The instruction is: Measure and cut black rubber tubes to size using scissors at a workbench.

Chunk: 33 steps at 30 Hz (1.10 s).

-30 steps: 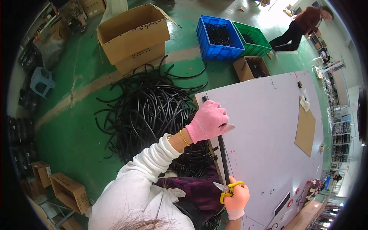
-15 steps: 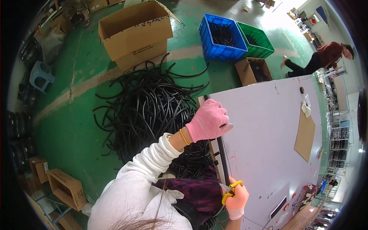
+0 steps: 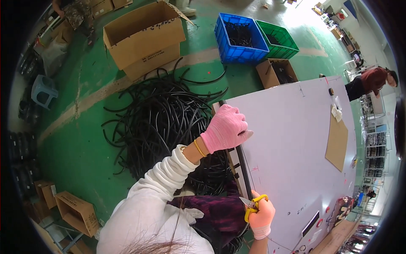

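A black rubber tube (image 3: 244,167) lies along the left edge of the white tabletop (image 3: 287,139). My left hand (image 3: 227,128), in a pink knitted glove, is closed around the tube near its far end, with the thumb pointing right. Lower down, my right hand (image 3: 261,215), in a paler pink-orange glove, grips yellow-handled scissors (image 3: 250,206). Their blades point left beside the near part of the tube. Whether the blades touch it, I cannot tell. A large tangled heap of black tubes (image 3: 163,122) covers the floor left of the table.
Beyond the heap stand a big open carton (image 3: 144,38), a blue crate (image 3: 239,42) and a green crate (image 3: 281,44), with a smaller carton (image 3: 277,74) by the table. A brown cardboard sheet (image 3: 337,146) and a phone-like device (image 3: 311,224) lie on the table. Another person (image 3: 372,82) is at far right.
The scissors' blades show more plainly, spread apart. My left hand keeps its hold on the tube. The other person has moved right, and feet have appeared behind the big carton.
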Available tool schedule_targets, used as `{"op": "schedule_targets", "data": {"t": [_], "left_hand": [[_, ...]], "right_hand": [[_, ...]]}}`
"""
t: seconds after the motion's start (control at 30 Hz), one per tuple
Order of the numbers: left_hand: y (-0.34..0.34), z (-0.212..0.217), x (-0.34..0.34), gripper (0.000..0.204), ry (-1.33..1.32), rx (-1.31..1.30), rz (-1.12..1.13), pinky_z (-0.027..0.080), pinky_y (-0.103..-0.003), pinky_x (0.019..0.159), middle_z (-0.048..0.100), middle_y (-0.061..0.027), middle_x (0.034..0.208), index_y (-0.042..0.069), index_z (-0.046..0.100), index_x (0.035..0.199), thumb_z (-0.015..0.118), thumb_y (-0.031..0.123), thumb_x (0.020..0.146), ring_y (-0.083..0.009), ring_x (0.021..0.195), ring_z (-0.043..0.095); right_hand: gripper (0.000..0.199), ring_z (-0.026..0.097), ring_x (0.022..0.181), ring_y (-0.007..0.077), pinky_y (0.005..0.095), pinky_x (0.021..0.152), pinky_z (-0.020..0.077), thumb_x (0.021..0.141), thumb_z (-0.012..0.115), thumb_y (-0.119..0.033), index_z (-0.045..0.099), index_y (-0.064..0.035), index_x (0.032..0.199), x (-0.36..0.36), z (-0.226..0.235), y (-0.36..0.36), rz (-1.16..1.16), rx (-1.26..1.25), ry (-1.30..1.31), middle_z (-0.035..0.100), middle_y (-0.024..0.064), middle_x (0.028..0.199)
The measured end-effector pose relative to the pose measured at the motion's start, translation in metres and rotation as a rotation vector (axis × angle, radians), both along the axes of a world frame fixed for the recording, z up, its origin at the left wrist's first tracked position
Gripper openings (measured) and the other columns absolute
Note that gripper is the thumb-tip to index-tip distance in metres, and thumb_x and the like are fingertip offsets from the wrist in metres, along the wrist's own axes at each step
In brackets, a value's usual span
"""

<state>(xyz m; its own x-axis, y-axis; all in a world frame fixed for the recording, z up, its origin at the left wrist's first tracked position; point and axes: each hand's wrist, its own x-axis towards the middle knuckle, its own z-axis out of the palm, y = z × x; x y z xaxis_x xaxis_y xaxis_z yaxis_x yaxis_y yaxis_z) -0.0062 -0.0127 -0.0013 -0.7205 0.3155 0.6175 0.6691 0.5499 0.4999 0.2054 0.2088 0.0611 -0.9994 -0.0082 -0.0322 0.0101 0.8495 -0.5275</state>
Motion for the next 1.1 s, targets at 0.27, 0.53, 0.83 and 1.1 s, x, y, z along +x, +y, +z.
{"op": "schedule_targets", "data": {"t": [0.27,0.53,0.83,1.1], "left_hand": [[0.007,-0.003,-0.008,0.019,0.121,-0.005,0.032,0.044,-0.043,0.066,0.054,-0.0085,0.063,0.008,0.050,0.057,0.068,0.013,0.064,-0.0315,0.067,0.056],[0.007,-0.004,-0.009,0.023,0.044,-0.158,-0.036,0.039,-0.041,0.065,0.045,-0.0127,0.067,0.003,0.042,0.066,0.065,0.003,0.069,-0.0321,0.069,0.049],[0.003,-0.014,-0.016,0.035,-0.058,-0.210,-0.072,0.035,-0.039,0.060,0.034,-0.0122,0.067,-0.002,0.035,0.070,0.066,0.001,0.086,-0.0261,0.063,0.036],[-0.001,-0.021,-0.020,0.037,-0.132,-0.217,-0.071,0.035,-0.035,0.062,0.030,-0.0084,0.068,0.000,0.032,0.071,0.065,0.001,0.087,-0.0203,0.067,0.035]], "right_hand": [[0.024,0.060,0.075,0.0338,0.0396,0.067,0.0505,0.066,0.070,0.002,0.065,-0.0039,0.089,-0.002,0.006,0.001,0.059,0.020,0.037,0.074,0.0074,0.106],[0.016,0.059,0.065,0.0220,0.0295,0.063,0.0480,0.079,0.074,-0.002,0.059,-0.0003,0.084,0.130,0.026,0.052,-0.231,-0.368,-0.289,0.073,0.0109,0.090],[0.021,0.057,0.066,0.0082,0.0267,0.064,0.0478,0.088,0.072,-0.016,0.065,0.0019,0.096,0.210,0.044,0.133,-0.705,-0.579,-0.556,0.064,0.0027,0.071],[0.028,0.057,0.058,0.0186,0.0318,0.062,0.0479,0.087,0.077,-0.025,0.064,0.0001,0.086,0.187,0.021,0.145,-0.534,-0.150,-0.431,0.061,0.0108,0.066]]}}
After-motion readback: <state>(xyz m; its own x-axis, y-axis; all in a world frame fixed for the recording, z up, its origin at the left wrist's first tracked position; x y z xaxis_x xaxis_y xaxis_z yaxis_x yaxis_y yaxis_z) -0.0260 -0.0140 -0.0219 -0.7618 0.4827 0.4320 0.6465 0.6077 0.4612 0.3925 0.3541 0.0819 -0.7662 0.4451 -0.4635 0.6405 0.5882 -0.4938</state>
